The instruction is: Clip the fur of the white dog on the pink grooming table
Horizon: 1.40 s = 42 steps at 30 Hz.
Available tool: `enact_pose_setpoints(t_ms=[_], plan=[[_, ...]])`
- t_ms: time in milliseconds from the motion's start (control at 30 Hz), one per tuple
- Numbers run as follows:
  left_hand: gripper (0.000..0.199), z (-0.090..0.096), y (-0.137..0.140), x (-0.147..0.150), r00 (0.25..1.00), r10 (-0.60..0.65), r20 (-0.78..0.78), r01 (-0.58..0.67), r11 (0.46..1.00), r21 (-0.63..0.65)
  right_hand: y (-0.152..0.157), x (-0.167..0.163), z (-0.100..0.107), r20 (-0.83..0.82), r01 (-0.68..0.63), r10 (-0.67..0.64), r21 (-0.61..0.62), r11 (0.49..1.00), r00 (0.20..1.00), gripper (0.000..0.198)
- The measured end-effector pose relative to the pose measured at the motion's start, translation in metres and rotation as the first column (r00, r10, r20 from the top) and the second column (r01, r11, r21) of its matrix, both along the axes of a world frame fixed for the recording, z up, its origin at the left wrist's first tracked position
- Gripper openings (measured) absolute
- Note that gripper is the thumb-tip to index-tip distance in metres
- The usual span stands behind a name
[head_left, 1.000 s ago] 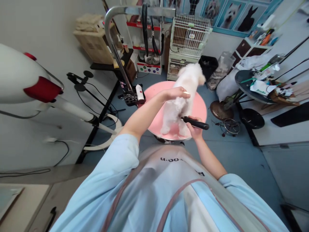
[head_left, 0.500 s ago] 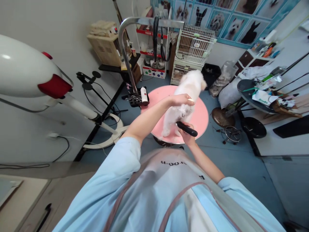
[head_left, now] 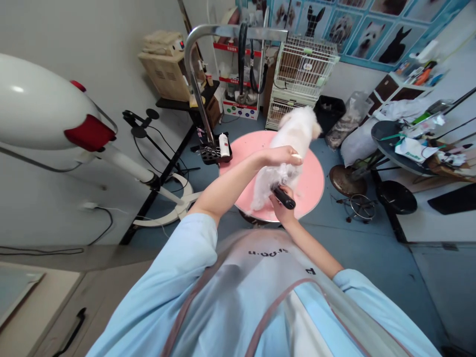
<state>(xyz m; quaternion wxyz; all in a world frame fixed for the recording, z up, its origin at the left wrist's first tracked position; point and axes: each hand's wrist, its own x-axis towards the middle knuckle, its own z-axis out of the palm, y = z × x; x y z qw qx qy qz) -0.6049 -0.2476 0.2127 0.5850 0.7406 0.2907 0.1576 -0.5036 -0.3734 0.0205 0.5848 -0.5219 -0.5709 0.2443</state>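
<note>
A white dog [head_left: 293, 134] stands on a round pink grooming table [head_left: 312, 181], its rear toward me and its head turned away. Over its rump, my left hand [head_left: 280, 154] is closed on the tail, a white tuft showing by the fingers. Below that, my right hand [head_left: 283, 210] grips a black hair clipper [head_left: 284, 197]. The clipper's front end meets the fur of the hindquarters, between the hind legs, and its handle points back at me. Fur partly hides the clipper's tip.
A metal grooming arm [head_left: 193, 74] with black hanging loops rises at the table's left, beside a black tool holder [head_left: 211, 154] with scissors and a white bottle [head_left: 223, 145]. A large white dryer [head_left: 40, 104] stands left. Wire cages [head_left: 305, 67] are behind; a round stool [head_left: 347, 181] is right.
The clipper has turned from pointing sideways to pointing more toward me, its front end now against the rear fur. My left hand keeps its hold. The whole view has shifted slightly.
</note>
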Motion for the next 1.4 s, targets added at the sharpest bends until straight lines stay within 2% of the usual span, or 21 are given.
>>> enact_pose_setpoints(t_ms=[133, 200, 233, 300, 367, 400, 500, 567, 733, 833, 900, 967, 1000, 1067, 1133, 1167, 1200, 1267, 1300, 1333, 1400], plan=[[0.040, -0.010, -0.006, -0.026, 0.998, 0.055, 0.036, -0.056, 0.998, 0.017, -0.012, 0.004, -0.009, -0.063, -0.185, 0.176, -0.174, 0.967, 0.982, 0.043], [0.042, -0.020, -0.018, -0.049, 0.995, 0.096, 0.007, -0.097, 0.994, 0.051, -0.022, 0.023, -0.011, -0.156, -0.225, 0.190, -0.245, 0.943, 0.969, 0.044], [0.044, -0.025, -0.025, -0.062, 0.992, 0.119, -0.027, -0.117, 0.991, 0.067, -0.023, 0.037, -0.009, -0.205, -0.202, 0.150, -0.262, 0.944, 0.967, 0.043], [0.047, -0.037, -0.043, -0.084, 0.987, 0.104, -0.119, -0.099, 0.994, 0.046, -0.016, 0.066, 0.004, -0.248, -0.043, -0.017, -0.232, 0.972, 0.969, 0.037], [0.047, -0.046, -0.060, -0.099, 0.978, 0.065, -0.198, -0.064, 0.998, 0.013, 0.006, 0.088, 0.026, -0.313, 0.146, -0.175, -0.113, 0.983, 0.933, 0.033], [0.046, -0.050, -0.068, -0.104, 0.971, 0.063, -0.230, -0.063, 0.998, 0.008, 0.021, 0.095, 0.037, -0.310, 0.161, -0.175, -0.070, 0.984, 0.934, 0.033], [0.040, -0.060, -0.086, -0.108, 0.939, 0.098, -0.329, -0.099, 0.995, 0.013, 0.057, 0.097, 0.054, -0.152, 0.008, -0.015, -0.049, 0.999, 0.988, 0.034], [0.036, -0.066, -0.094, -0.106, 0.910, 0.140, -0.391, -0.143, 0.990, 0.021, 0.063, 0.091, 0.046, -0.089, -0.067, 0.059, -0.091, 0.994, 0.994, 0.033], [0.034, -0.086, -0.110, -0.098, 0.860, 0.191, -0.472, -0.235, 0.971, -0.035, 0.033, 0.089, -0.005, -0.132, -0.199, 0.171, -0.246, 0.949, 0.976, 0.034], [0.036, -0.096, -0.116, -0.092, 0.812, 0.269, -0.518, -0.337, 0.941, -0.040, 0.038, 0.096, -0.006, -0.166, -0.205, 0.167, -0.246, 0.947, 0.972, 0.029], [0.038, -0.099, -0.118, -0.089, 0.780, 0.322, -0.537, -0.403, 0.914, -0.037, 0.060, 0.094, 0.006, -0.197, -0.193, 0.153, -0.204, 0.960, 0.968, 0.028], [0.040, -0.100, -0.120, -0.087, 0.755, 0.367, -0.543, -0.466, 0.883, -0.050, 0.085, 0.085, 0.014, -0.237, -0.254, 0.207, -0.185, 0.949, 0.949, 0.031], [0.042, -0.100, -0.122, -0.086, 0.747, 0.382, -0.544, -0.493, 0.868, -0.066, 0.096, 0.081, 0.015, -0.256, -0.317, 0.262, -0.202, 0.927, 0.930, 0.033], [0.045, -0.099, -0.125, -0.086, 0.730, 0.411, -0.546, -0.546, 0.832, -0.103, 0.113, 0.077, 0.011, -0.287, -0.453, 0.377, -0.276, 0.848, 0.881, 0.036], [0.049, -0.101, -0.130, -0.085, 0.703, 0.453, -0.548, -0.608, 0.783, -0.134, 0.130, 0.086, 0.002, -0.329, -0.517, 0.414, -0.350, 0.781, 0.849, 0.035], [0.052, -0.102, -0.132, -0.084, 0.683, 0.479, -0.551, -0.645, 0.750, -0.148, 0.142, 0.096, -0.001, -0.363, -0.503, 0.377, -0.367, 0.783, 0.852, 0.034], [0.054, -0.103, -0.135, -0.082, 0.655, 0.510, -0.557, -0.685, 0.713, -0.152, 0.159, 0.110, -0.002, -0.406, -0.464, 0.310, -0.367, 0.806, 0.860, 0.034], [0.059, -0.106, -0.139, -0.076, 0.584, 0.580, -0.568, -0.761, 0.634, -0.135, 0.207, 0.139, 0.004, -0.514, -0.315, 0.111, -0.329, 0.890, 0.851, 0.036], [0.061, -0.107, -0.140, -0.072, 0.547, 0.613, -0.570, -0.795, 0.593, -0.125, 0.235, 0.152, 0.011, -0.554, -0.252, 0.051, -0.292, 0.923, 0.831, 0.037], [0.062, -0.108, -0.142, -0.068, 0.511, 0.643, -0.570, -0.826, 0.551, -0.119, 0.265, 0.162, 0.018, -0.583, -0.196, 0.005, -0.266, 0.944, 0.813, 0.038], [0.064, -0.108, -0.146, -0.060, 0.442, 0.693, -0.570, -0.879, 0.462, -0.120, 0.317, 0.169, 0.031, -0.592, -0.161, -0.019, -0.250, 0.955, 0.806, 0.038]])
